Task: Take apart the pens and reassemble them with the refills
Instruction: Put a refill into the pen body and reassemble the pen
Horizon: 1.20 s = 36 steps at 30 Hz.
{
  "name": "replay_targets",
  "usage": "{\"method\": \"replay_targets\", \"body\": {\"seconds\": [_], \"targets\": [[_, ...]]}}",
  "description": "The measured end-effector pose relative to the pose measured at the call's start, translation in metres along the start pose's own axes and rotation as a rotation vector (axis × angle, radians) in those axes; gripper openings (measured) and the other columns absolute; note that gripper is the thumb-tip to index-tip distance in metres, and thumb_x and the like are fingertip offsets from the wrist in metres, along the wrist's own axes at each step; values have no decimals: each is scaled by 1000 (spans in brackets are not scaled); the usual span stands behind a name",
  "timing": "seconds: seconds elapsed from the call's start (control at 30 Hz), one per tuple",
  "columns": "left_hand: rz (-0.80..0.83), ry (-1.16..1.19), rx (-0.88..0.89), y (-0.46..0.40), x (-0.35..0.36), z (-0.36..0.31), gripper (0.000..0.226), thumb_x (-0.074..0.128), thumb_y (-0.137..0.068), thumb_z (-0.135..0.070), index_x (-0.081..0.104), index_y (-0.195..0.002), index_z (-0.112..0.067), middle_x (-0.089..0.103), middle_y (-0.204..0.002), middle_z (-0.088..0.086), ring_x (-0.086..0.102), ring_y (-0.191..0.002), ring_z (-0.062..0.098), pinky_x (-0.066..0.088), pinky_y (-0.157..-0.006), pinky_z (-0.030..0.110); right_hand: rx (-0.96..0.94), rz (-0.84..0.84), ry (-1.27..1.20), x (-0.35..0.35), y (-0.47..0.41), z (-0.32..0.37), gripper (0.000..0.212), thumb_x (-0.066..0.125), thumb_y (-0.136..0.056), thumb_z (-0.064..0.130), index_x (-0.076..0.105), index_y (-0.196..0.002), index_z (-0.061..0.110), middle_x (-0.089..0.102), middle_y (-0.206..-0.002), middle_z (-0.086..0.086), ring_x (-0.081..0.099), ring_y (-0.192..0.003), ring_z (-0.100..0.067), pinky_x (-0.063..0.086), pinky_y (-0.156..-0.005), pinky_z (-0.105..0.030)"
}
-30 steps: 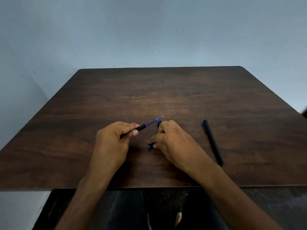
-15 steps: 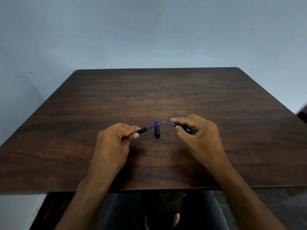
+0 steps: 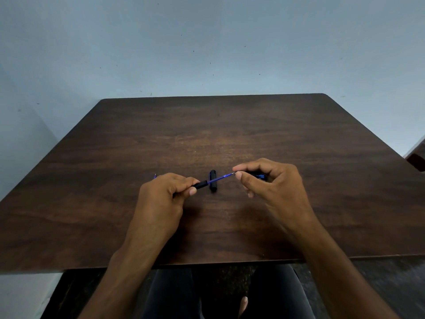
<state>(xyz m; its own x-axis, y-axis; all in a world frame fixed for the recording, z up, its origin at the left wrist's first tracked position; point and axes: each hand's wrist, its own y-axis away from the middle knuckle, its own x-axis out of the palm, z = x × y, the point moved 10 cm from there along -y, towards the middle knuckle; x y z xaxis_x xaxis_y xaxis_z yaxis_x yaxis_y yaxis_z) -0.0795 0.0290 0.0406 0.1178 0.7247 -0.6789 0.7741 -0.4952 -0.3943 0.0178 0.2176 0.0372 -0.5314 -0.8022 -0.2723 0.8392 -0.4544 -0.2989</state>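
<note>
My left hand (image 3: pixel 161 201) grips a black pen barrel (image 3: pixel 200 184) from which a thin blue refill (image 3: pixel 220 178) sticks out to the right. My right hand (image 3: pixel 273 187) pinches a short black and blue pen part (image 3: pixel 258 175) right at the refill's tip. A black pen cap (image 3: pixel 213 181) lies flat on the wooden table (image 3: pixel 230 134), behind and under the refill, between the two hands. A small blue tip (image 3: pixel 155 176) peeks out beyond my left hand. The second pen seen before is hidden behind my right hand.
The table's front edge (image 3: pixel 230 261) runs just above my lap. A pale blue wall (image 3: pixel 207 42) stands behind the table. A dark object (image 3: pixel 417 157) shows at the right border.
My right hand left the table with the black and blue part, swung right, then came to the refill's tip. The cap it uncovered lies on the table. My left hand has held steady.
</note>
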Motion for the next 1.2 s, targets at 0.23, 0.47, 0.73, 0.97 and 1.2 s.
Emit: {"method": "replay_targets", "body": {"seconds": [0.23, 0.47, 0.73, 0.97, 1.2], "targets": [[32, -12, -26, 0, 2, 0, 22, 69, -85, -11, 75, -102, -24, 68, -94, -15, 60, -88, -5, 37, -78, -2, 22, 7, -7, 1, 0, -3, 12, 72, -88, 14, 79, -98, 18, 71, -81, 9, 64, -66, -1, 56, -59, -22], [27, -4, -18, 0, 0, -2, 22, 70, -84, -10, 75, -100, -24, 70, -93, -12, 63, -87, 2, 39, -78, 8, 29, -1, -11, 2, -1, -4, 11, 72, -88, 14, 79, -95, 20, 70, -79, 11, 63, -65, -1, 54, -59, -21], [49, -5, -1, 0, 1, -6, 22, 69, -84, -9, 76, -100, -23, 68, -90, -13, 57, -85, -8, 35, -77, -4, 25, 51, 13, 12, 0, -2, 14, 72, -89, 14, 79, -102, 17, 69, -83, 6, 59, -64, 1, 53, -61, -18], [94, -75, -15, -2, 2, -9, 23, 64, -88, -10, 74, -104, -23, 61, -91, -19, 53, -81, -6, 32, -77, -1, -28, 128, 71, 18, 2, 3, 25, 67, -92, 4, 76, -113, 15, 68, -90, 8, 61, -67, 1, 54, -65, -18], [70, -96, 27, -4, -3, -18, 21, 65, -88, -6, 75, -101, -18, 73, -90, -1, 64, -84, 15, 52, -81, 36, -3, 59, 53, 6, -2, 0, 19, 79, -80, 4, 77, -98, 11, 77, -85, 5, 73, -66, -12, 59, -70, -18]]}}
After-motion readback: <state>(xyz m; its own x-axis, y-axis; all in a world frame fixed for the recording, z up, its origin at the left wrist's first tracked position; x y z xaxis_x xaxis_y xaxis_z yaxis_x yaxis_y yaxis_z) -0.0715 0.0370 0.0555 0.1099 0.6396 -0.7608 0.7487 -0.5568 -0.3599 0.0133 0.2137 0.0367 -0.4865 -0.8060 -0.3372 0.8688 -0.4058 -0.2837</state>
